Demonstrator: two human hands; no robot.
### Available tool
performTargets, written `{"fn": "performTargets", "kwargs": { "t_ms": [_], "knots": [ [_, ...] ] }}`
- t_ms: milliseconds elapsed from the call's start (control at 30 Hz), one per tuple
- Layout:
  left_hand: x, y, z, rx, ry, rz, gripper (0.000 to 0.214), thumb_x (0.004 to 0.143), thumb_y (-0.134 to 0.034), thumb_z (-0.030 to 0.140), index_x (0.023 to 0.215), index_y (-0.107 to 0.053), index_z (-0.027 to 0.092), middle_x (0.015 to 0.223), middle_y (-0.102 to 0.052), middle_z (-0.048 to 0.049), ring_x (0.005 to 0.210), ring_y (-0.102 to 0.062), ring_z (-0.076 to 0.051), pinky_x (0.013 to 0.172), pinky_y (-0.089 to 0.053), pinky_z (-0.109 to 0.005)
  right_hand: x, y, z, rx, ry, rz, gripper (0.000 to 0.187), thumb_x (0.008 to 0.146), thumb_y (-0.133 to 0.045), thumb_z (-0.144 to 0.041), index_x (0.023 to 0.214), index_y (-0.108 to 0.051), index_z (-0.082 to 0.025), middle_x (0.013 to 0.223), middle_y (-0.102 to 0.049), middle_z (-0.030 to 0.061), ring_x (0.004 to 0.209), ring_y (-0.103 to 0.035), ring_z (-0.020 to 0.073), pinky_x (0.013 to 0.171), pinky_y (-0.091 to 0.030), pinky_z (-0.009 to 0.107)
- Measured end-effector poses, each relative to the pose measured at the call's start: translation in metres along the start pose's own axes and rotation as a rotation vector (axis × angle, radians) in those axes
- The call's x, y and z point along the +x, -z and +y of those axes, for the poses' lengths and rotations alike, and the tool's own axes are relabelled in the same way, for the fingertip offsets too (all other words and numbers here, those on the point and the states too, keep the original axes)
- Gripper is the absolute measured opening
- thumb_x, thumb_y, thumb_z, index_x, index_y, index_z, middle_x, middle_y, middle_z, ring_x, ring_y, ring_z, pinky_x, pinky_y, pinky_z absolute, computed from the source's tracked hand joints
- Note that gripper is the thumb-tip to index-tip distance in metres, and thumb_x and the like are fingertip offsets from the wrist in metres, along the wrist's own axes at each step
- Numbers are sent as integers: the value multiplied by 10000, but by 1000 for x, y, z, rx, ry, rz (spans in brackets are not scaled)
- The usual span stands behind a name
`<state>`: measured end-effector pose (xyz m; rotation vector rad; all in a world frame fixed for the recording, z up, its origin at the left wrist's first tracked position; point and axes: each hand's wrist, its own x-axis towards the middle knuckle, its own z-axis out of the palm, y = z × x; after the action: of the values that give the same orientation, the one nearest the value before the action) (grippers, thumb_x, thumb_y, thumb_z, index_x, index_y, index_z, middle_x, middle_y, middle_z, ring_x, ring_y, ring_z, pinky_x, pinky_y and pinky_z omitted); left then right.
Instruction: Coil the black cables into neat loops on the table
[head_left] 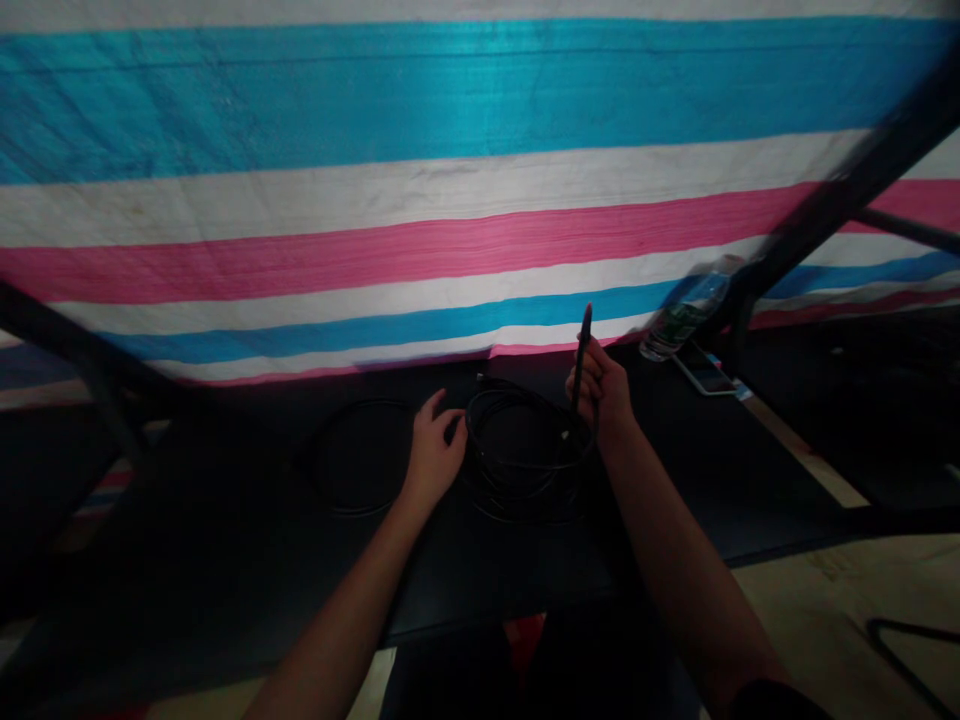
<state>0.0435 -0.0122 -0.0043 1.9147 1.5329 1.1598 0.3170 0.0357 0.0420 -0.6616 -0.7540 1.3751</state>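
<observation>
Fig.: R hand [600, 392] gripping black cable end [584, 350] upright, center; L hand [433, 452] loosely curled, empty, just beside cable coil [517, 450].

Smooth black plastic cable [517, 392], woven tarpaulin [450, 245]

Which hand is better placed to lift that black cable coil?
Probably the left hand: it looks empty and sits beside the coiled black cable, while the right hand holds a dark cable end upright.
</observation>
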Motion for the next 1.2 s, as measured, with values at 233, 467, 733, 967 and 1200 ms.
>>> {"fn": "performTargets", "kwargs": {
  "t_ms": [233,467,733,967,1200],
  "knots": [
    [-6,1,11,-254,163,-137,672,1044,-138,470,959,-729,160,835,-724,-80,826,-682,-219,794,-520,-364,-1,-4,0,-22,-52,-19,111,932,-624,-333,908,-558,-247,519,-210,-117,407,-9,61,329,-105,244],
    [-7,-2,13,200,-19,-267,299,858,-674,328,1096,-709,150,931,-708,-97,933,-614,-280,854,-478,-403,-2,-7,3,-133,-134,-69,197,886,-658,-414,954,-584,-244,503,-212,-123,380,-22,52,342,-58,266],
    [-10,-5,17,370,-9,-289,232,823,-727,379,932,-657,186,803,-680,-77,830,-613,-275,725,-452,-355,-3,-7,9,-283,-149,-110,276,849,-672,-477,964,-605,-235,522,-245,-117,369,-74,51,353,-70,258],
    [-9,-6,24,432,54,-306,78,834,-646,258,835,-642,180,783,-670,-97,778,-626,-269,693,-438,-347,1,-2,9,-337,-55,-72,264,849,-655,-464,968,-611,-232,530,-276,-114,372,-113,51,373,-107,257],
    [-8,-2,25,341,23,-248,66,844,-610,194,886,-657,173,822,-676,-97,856,-620,-276,740,-458,-352,2,-3,10,-350,-30,-39,248,842,-651,-443,956,-623,-224,538,-305,-103,378,-146,50,397,-113,266]
  ]
}}
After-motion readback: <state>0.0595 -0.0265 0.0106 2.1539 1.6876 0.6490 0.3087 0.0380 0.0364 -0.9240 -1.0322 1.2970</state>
